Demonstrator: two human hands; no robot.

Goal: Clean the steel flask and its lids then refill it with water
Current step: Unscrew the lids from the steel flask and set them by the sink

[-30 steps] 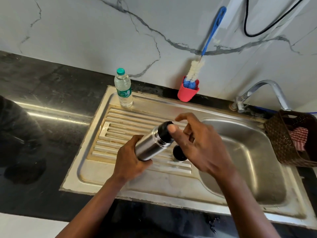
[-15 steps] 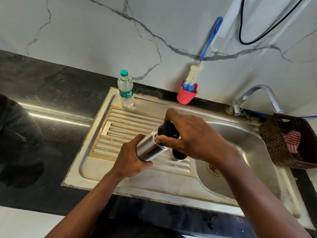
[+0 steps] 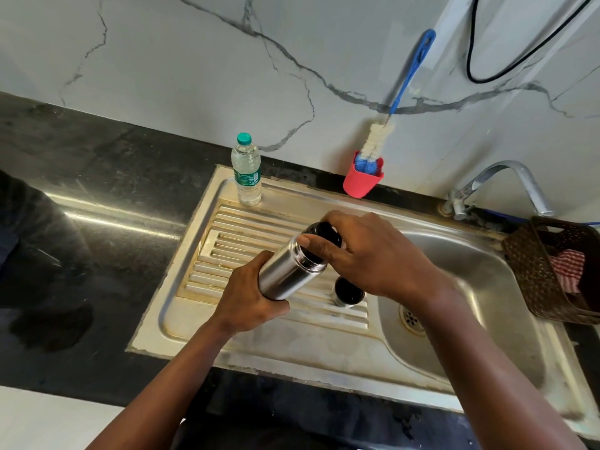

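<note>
The steel flask [image 3: 287,272] is held tilted above the sink's ribbed drainboard [image 3: 240,241]. My left hand [image 3: 248,295] grips its lower body. My right hand [image 3: 367,251] curls over the black inner lid [image 3: 326,232] at the flask's mouth, thumb on its near side. The steel outer cap [image 3: 346,291] stands on the drainboard just below my right hand, open end up and dark inside.
A clear water bottle [image 3: 246,172] with a green cap stands at the drainboard's back edge. A bottle brush [image 3: 394,102] leans in a red cup [image 3: 362,180] against the wall. The tap [image 3: 506,183] reaches over the basin [image 3: 470,287]. At the right is a brown basket [image 3: 532,271].
My right hand has closed down over the black lid, which it first touched only with fingertips. The flask has stayed tilted in my left hand.
</note>
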